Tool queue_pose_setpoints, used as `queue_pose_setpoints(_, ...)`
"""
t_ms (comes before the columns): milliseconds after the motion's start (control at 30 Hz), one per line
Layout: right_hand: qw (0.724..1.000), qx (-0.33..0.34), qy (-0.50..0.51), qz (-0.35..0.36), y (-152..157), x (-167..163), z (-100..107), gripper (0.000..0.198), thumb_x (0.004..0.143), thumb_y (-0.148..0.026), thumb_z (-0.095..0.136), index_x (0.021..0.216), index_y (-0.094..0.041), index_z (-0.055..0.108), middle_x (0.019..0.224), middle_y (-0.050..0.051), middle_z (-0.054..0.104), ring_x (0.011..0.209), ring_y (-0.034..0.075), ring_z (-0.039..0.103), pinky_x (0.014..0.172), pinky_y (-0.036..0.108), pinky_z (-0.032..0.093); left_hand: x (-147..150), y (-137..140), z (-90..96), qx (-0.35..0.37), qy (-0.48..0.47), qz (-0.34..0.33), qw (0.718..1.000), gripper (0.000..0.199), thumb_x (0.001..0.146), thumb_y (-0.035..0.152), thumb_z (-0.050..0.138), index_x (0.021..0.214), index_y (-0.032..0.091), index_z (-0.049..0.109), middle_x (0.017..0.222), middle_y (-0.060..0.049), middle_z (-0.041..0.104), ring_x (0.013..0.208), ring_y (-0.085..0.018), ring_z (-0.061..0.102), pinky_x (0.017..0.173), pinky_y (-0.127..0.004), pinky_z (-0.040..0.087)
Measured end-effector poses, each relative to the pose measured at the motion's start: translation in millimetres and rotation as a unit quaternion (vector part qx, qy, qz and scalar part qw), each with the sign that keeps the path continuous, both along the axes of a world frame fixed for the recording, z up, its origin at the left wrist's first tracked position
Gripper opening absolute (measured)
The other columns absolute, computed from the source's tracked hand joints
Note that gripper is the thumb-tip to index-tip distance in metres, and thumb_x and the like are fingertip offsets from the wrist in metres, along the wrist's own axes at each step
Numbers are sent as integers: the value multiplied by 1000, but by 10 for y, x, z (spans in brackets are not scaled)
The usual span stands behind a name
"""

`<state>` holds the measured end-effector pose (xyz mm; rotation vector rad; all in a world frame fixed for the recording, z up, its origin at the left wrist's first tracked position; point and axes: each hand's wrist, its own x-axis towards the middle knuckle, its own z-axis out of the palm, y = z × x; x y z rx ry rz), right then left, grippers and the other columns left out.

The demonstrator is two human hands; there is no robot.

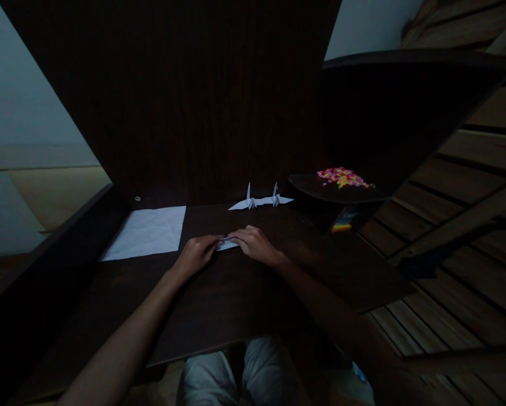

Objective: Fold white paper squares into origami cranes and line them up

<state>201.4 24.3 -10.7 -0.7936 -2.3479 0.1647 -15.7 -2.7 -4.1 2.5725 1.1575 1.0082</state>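
A small folded piece of white paper (227,244) lies on the dark desk between my hands. My left hand (198,252) grips its left end, fingers closed on the edge. At the other end, my right hand (255,243) is closed over the paper, its fingertips near the middle. Much of the paper is covered by my fingers, so its exact folded shape is hidden. Just beyond my hands, two white origami cranes (261,201) stand side by side with their wings touching or nearly so.
A creased white sheet (146,232) lies flat at the left of the desk (219,304). On a corner shelf (337,193) at the right is a heap of small pink, red and yellow pieces (343,177). Below it sits a yellow-edged item (341,227). Slatted wood (460,225) stands further right.
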Motion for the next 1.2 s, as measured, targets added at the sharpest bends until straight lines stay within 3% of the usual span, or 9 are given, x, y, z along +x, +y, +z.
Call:
queue_pose_setpoints(167,993,-89,74,-6,-5,-11,52,20,91,-24,54,101,-20,71,101,5,73,92,16,67,83,27,46,-2,-15,8,12,-31,35,999,34,94,40,47,111,17,67,108,-8,72,94,-22,70,84,-36,56)
queue_pose_setpoints(333,976,-182,115,-31,4,-23,98,19,87,-24,59,97,-17,73,95,5,74,85,18,68,77,26,48,-1,-21,35,102,-18,66,992,33,95,36,47,114,16,64,107,-10,72,88,-21,70,78,-35,57)
queue_pose_setpoints(467,970,-214,105,-49,18,-29,94,18,85,-24,60,95,-16,73,92,5,74,83,18,66,74,26,47,18,-8,69,158,37,78,984,30,95,31,47,114,14,63,105,-12,72,91,-25,67,80,-42,53)
queue_pose_setpoints(667,970,-207,120,-50,11,-59,69,17,87,-24,57,86,-14,70,83,5,70,72,15,62,66,24,46,60,-23,78,155,69,42,985,30,93,29,50,119,16,59,119,-12,65,102,-25,60,84,-42,49)
queue_pose_setpoints(867,943,-305,118,-65,-8,-76,64,21,89,-28,53,89,-13,68,75,2,65,51,10,55,44,20,40,53,-28,65,135,81,24,987,30,93,32,51,118,18,61,125,-13,61,107,-27,56,88,-45,47)
queue_pose_setpoints(933,951,-284,88,-83,-8,-74,67,20,90,-26,52,89,-14,68,73,2,65,52,10,55,48,20,40,45,-18,42,126,92,14,988,27,93,31,51,114,20,63,124,-12,61,107,-26,56,88,-45,47)
queue_pose_setpoints(1067,975,-194,12,-106,0,-73,53,17,90,-24,55,88,-16,70,84,5,69,73,14,62,65,23,42,44,-6,-8,98,117,-7,988,25,92,29,50,109,20,67,124,-11,61,109,-26,54,88,-45,47)
queue_pose_setpoints(1200,978,-149,-48,-137,9,-79,2,21,91,-32,55,88,-18,70,89,6,67,80,17,61,69,27,41,63,-6,-27,69,136,-22,988,24,92,25,50,106,21,69,125,-11,61,110,-26,53,88,-46,47)
